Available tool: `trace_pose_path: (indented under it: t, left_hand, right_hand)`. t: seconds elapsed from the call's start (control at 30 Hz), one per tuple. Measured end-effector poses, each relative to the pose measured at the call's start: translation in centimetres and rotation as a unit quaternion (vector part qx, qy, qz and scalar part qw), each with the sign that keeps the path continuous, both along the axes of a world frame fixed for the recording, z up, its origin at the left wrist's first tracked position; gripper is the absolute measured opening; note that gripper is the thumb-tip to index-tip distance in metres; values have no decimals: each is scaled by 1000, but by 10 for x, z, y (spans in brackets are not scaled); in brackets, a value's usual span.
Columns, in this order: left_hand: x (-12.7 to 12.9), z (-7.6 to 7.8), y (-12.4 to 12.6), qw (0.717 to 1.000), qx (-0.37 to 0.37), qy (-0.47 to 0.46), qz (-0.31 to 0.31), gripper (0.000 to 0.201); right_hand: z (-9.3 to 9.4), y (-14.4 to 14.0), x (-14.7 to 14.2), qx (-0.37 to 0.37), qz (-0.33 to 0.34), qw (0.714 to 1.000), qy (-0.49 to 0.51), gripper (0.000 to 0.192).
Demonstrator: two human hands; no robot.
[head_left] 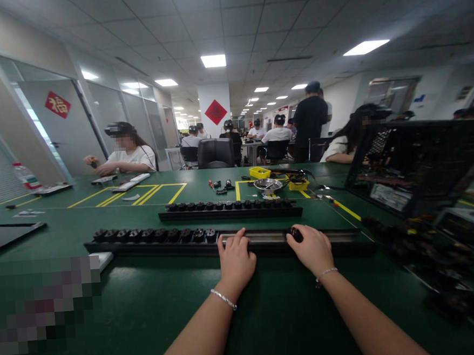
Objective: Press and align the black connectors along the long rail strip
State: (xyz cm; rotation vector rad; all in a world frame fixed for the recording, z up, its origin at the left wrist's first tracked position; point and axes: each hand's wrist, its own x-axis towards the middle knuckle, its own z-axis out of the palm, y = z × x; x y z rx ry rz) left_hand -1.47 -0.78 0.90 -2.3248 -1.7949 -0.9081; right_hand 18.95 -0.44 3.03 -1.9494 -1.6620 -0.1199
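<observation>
Head view. Both hands rest on the near rail point(233, 243), a long black strip lying across the middle of the frame on the green table point(149, 313). The left hand point(235, 261) lies flat, palm down, fingers stretched forward over the bare groove just right of the last seated socket point(210, 234); it grips nothing. The right hand point(313, 248) sits further right, fingers curled, thumb and forefinger pinched on a single black socket module point(295, 234) that sits on the rail under its fingertips. A row of sockets fills the rail's left half; the stretch between the two hands is bare.

Risks, as I judge them: the module looks only lightly pinched, so it could tip or jam in the groove if pushed at an angle. The left hand is only pressing, not clamping, so the rail could skid on the smooth table under a sideways shove. The left fingers lie in the module's path along the groove and could get nipped.

A second rail point(230, 209), fully lined with sockets, lies just behind, in the centre. Beyond it stand a yellow tray point(260, 172) and a metal bowl point(267, 184). A dark chassis point(418, 165) fills the right edge. A seated person point(132, 152) works at upper left; others sit further back.
</observation>
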Motion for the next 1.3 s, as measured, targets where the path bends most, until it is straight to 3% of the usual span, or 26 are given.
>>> trace_pose_path:
  t: [1.3]
  left_hand:
    - [0, 2, 0, 1000, -16, 2, -2, 25]
  right_hand:
    - [-1, 1, 13, 9, -24, 1000, -2, 40]
